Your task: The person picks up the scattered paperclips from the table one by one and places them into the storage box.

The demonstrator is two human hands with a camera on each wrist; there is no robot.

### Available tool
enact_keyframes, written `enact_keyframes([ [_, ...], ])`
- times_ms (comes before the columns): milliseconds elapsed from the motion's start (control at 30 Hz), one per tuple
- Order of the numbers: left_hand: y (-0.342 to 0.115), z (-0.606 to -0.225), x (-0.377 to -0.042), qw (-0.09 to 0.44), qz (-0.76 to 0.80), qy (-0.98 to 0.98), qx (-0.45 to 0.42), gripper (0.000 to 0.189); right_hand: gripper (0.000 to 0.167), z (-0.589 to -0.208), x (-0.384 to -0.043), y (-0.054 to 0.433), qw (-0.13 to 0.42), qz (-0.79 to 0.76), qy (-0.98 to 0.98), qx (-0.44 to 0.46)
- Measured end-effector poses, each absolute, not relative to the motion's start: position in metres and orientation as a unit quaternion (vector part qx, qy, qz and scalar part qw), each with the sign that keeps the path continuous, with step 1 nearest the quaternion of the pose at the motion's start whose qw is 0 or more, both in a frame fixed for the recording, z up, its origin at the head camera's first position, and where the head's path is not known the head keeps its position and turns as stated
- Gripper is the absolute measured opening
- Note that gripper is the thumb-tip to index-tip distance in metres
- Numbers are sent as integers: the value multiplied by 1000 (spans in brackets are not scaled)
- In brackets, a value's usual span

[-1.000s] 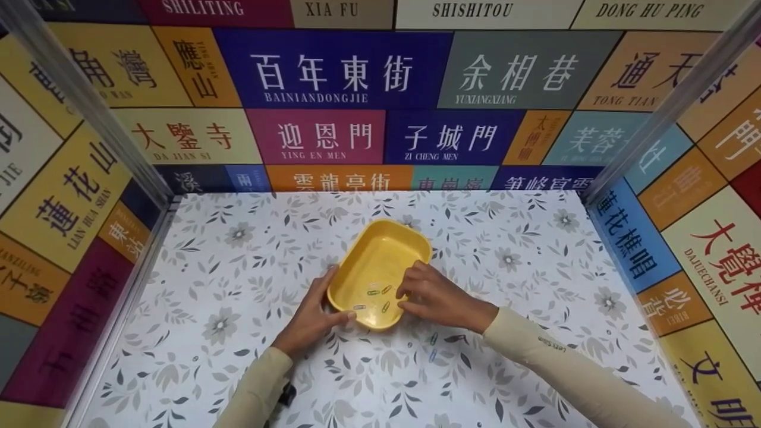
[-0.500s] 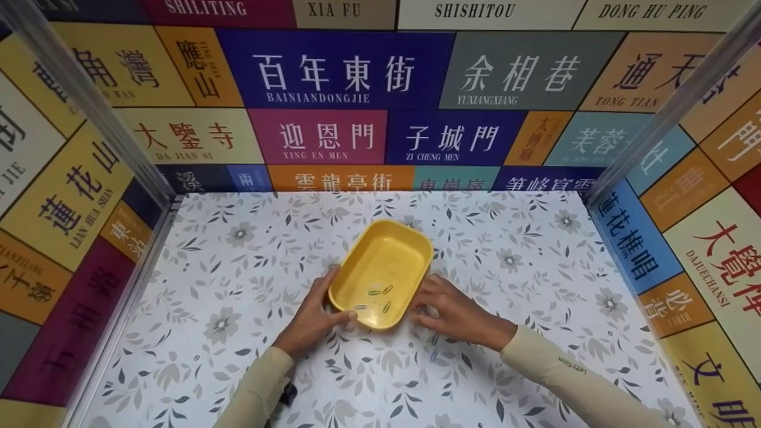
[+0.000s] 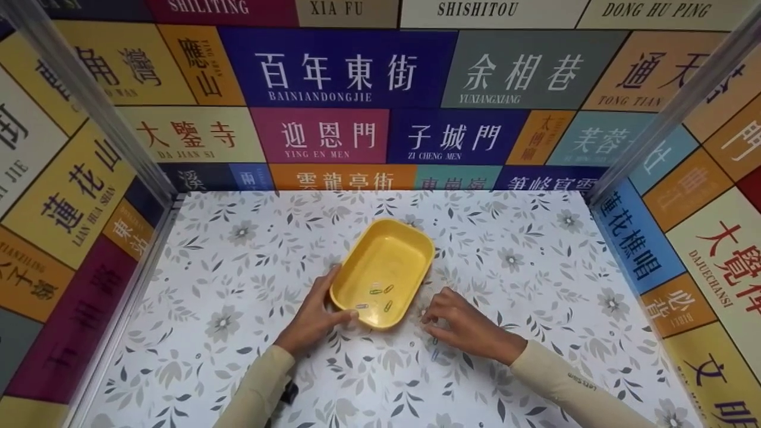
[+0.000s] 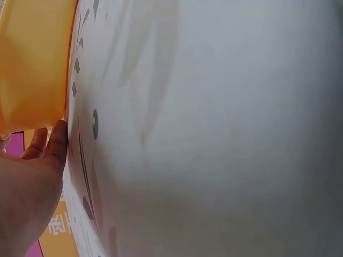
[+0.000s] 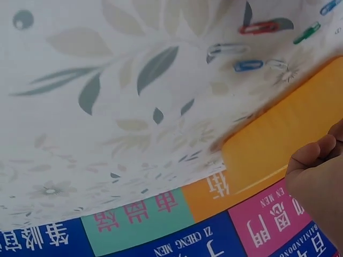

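Beside the tray (image 3: 381, 258), the right hand (image 3: 467, 324) hovers, fingers loosely bent.

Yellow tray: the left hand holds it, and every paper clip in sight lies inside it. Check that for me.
Not quite: only some paper clips lie inside. The right wrist view shows a red clip and a green clip on the table, outside the yellow tray. The left hand does hold it.

Bare left hand (image 3: 310, 314), bare right hand (image 3: 467, 321), pale beige left sleeve (image 3: 257, 385), small black piece (image 3: 289, 393) beside it, matching right sleeve (image 3: 550, 371), dark lettering (image 3: 581, 381)
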State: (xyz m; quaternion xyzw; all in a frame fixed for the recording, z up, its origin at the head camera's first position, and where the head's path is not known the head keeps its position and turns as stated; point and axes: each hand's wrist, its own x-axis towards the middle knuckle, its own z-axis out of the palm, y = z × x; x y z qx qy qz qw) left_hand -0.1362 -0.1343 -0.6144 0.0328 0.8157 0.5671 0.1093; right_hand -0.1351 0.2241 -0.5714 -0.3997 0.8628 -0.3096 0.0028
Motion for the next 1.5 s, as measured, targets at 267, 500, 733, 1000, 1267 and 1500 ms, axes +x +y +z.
enact_keyframes([
  [267, -134, -616, -136, 105, 578, 808, 43, 115, 10, -590, -130, 240, -23, -315, 853, -417],
  [500, -136, -617, -135, 103, 577, 809, 45, 113, 11, -602, -130, 250, -25, -313, 861, -401],
  [733, -134, -615, -136, 107, 566, 817, 38, 113, 8, -610, -131, 254, -8, -312, 868, -387],
  [1000, -133, -613, -136, 110, 565, 817, 36, 114, 9, -615, -132, 256, -14, -300, 862, -408],
  [1267, -135, -616, -136, 105, 572, 812, 45, 114, 11, -613, -133, 255, -9, -297, 859, -417],
  [1500, -136, -616, -137, 100, 570, 814, 44, 113, 10, -611, -133, 253, -6, -299, 855, -424],
])
